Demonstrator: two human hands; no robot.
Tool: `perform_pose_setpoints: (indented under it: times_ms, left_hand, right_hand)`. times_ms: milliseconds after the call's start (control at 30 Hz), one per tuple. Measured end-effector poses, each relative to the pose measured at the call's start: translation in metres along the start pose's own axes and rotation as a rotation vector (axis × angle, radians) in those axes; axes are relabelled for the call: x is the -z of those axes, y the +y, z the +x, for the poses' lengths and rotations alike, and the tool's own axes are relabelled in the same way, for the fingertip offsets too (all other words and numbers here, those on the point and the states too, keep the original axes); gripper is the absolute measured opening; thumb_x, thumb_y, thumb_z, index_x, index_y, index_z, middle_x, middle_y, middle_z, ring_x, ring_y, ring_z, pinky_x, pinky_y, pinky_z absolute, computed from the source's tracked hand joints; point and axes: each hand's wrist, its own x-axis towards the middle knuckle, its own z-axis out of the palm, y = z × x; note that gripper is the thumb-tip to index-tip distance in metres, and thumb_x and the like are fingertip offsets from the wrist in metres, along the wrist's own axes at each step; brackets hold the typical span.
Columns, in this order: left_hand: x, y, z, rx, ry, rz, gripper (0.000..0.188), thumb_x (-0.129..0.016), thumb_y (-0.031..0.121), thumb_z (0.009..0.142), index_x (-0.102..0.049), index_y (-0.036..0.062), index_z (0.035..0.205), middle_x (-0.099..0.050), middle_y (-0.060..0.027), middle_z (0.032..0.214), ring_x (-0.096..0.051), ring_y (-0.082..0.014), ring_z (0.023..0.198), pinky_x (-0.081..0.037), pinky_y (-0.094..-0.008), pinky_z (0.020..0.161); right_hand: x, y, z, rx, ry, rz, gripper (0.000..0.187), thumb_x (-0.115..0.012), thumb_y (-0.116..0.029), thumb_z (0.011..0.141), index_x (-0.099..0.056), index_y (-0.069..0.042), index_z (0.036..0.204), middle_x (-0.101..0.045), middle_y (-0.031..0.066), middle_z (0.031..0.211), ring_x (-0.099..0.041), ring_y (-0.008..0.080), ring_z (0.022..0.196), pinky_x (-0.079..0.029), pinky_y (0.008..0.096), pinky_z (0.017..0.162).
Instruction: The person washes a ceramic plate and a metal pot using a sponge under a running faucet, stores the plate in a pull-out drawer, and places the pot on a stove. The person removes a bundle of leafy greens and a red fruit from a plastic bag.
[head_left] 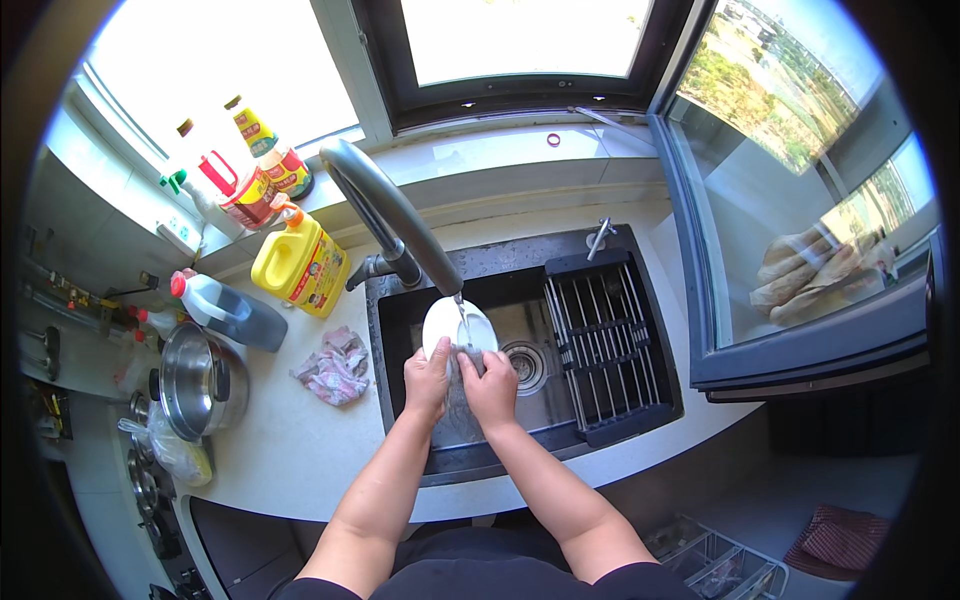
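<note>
The person's left hand (427,383) pinches the near left edge of a white plate (448,318). The right hand (490,385) holds its near right edge, close beside the other. Something small and grey is between the thumbs, too small to tell what. The plate is over the black sink (510,252), and water runs onto it from the tap (385,205). A rack (608,345) with metal bars sits at the sink's right side. On the surface (330,440) to the left are a pink and white cloth (335,367), a shiny pot (232,400) and a yellow jug (300,262). Farther back, bottles (270,160) stand by the bright window (225,65).
</note>
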Motion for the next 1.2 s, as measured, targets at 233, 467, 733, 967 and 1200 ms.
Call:
perform_pose_setpoints:
  times_ms: [233, 467, 733, 967, 1200]
  left_hand:
    - [-0.001, 0.002, -0.002, 0.064, 0.012, -0.123, 0.025, -0.056, 0.023, 0.092, -0.059, -0.0011, 0.1, -0.064, -0.0083, 0.089, -0.062, -0.0146, 0.075, -0.051, -0.0279, 0.066]
    - [0.022, -0.004, 0.011, 0.225, 0.089, -0.426, 0.052, -0.055, 0.031, 0.092, -0.041, -0.0012, 0.131, -0.054, -0.0147, 0.125, -0.054, -0.0292, 0.112, -0.043, -0.0433, 0.097]
    - [0.045, -0.022, -0.003, 0.346, -0.081, -0.494, 0.064, -0.068, 0.035, 0.082, -0.042, -0.0016, 0.128, -0.055, -0.0164, 0.123, -0.054, -0.0306, 0.113, -0.042, -0.0469, 0.098]
    - [0.033, -0.049, 0.011, 0.278, 0.113, -0.209, 0.058, -0.047, 0.049, 0.092, -0.048, -0.0013, 0.121, -0.059, -0.012, 0.112, -0.058, -0.0245, 0.102, -0.046, -0.0382, 0.091]
    - [-0.013, -0.037, 0.0, 0.359, -0.055, -0.263, 0.077, -0.03, 0.072, 0.084, -0.041, 0.0116, 0.131, -0.052, -0.0081, 0.12, -0.05, -0.025, 0.111, -0.04, -0.0419, 0.095]
  right_hand:
    - [-0.002, -0.006, 0.008, 0.08, -0.036, -0.061, 0.019, -0.07, -0.019, 0.074, -0.064, -0.002, 0.078, -0.059, 0.0144, 0.077, -0.057, 0.0326, 0.074, -0.045, 0.0409, 0.068]
    - [0.031, 0.017, -0.019, 0.311, 0.016, -0.076, 0.027, -0.076, -0.01, 0.067, -0.07, -0.012, 0.093, -0.053, 0.0073, 0.092, -0.051, 0.0266, 0.086, -0.042, 0.0354, 0.08]
    - [0.034, 0.058, 0.007, -0.641, -0.191, 1.007, 0.027, -0.063, -0.016, 0.088, -0.058, 0.0, 0.109, -0.063, 0.0042, 0.099, -0.059, 0.0116, 0.089, -0.047, 0.0251, 0.081]
    - [0.041, 0.028, 0.013, -0.49, -0.407, 0.883, 0.025, -0.069, -0.02, 0.084, -0.06, -0.002, 0.098, -0.064, 0.003, 0.09, -0.06, 0.0112, 0.079, -0.048, 0.0264, 0.072]
    - [0.042, 0.016, -0.005, 0.128, -0.391, 0.104, 0.03, -0.074, -0.024, 0.075, -0.057, -0.001, 0.085, -0.062, 0.0134, 0.08, -0.06, 0.0258, 0.071, -0.047, 0.0345, 0.063]
